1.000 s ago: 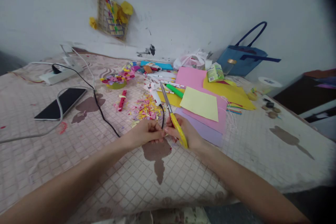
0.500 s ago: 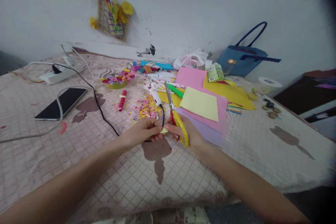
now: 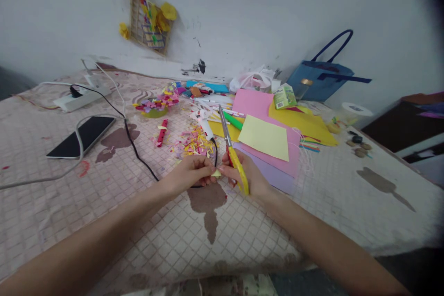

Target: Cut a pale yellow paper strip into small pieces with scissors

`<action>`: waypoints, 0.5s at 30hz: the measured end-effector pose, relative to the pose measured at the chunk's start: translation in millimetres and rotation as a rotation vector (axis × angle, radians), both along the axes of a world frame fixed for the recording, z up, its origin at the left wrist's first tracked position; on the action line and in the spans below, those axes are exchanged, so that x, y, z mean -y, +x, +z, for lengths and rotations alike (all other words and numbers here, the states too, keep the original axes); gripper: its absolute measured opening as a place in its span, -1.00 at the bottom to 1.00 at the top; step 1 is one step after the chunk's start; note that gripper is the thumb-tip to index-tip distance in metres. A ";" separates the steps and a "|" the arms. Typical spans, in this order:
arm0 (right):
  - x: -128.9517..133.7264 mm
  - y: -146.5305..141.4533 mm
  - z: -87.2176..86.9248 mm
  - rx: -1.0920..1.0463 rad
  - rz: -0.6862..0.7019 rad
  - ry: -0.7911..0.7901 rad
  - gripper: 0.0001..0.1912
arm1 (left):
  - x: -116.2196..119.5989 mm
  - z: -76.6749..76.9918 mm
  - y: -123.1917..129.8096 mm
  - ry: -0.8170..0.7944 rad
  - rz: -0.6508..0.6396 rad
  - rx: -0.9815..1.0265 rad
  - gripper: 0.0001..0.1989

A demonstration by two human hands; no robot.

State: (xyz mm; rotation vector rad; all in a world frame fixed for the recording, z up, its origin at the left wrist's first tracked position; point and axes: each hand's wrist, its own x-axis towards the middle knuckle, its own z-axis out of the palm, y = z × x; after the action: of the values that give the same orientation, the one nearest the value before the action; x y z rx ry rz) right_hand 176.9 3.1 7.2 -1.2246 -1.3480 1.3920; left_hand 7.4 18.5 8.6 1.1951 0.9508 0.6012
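Note:
Between my two hands is a small piece of pale yellow paper (image 3: 216,173). My left hand (image 3: 196,170) pinches it from the left with thumb and fingertips. My right hand (image 3: 248,172) holds scissors (image 3: 237,166) with yellow and red handles, their blades pointing up and away from me; its thumb and finger meet the paper's right edge. Just beyond my hands, a white glue gun (image 3: 205,125) lies beside a heap of yellow and pink paper clippings (image 3: 194,142). A sheet of pale yellow paper (image 3: 264,137) lies right of the scissors, on top of pink paper (image 3: 293,163).
To the left lie a dark-screened phone (image 3: 82,137), a white power strip (image 3: 82,99) and a black cable (image 3: 133,145). A red stick (image 3: 162,133) and a dish of colourful paper bits (image 3: 156,112) are nearer the middle. A blue bag (image 3: 317,82) stands against the wall.
The scissors have tilted very slightly in my right hand. Both hands stay in nearly the same place with the small paper piece between them.

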 end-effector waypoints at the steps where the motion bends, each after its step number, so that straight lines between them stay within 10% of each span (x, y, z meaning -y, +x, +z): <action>1: 0.0 -0.1 0.3 -0.008 -0.011 -0.003 -0.64 | -0.6 -0.5 0.4 -0.006 0.005 0.014 -0.78; 15: -1.4 0.2 -2.5 -0.028 -0.037 -0.035 -0.57 | -3.1 -3.7 -1.4 -0.059 0.053 0.100 -0.79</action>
State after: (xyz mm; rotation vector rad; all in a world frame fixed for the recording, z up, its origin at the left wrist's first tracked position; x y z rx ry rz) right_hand 177.2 4.5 4.7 -1.2420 -1.2809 1.4071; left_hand 6.0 21.6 4.9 1.0801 0.9117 0.6644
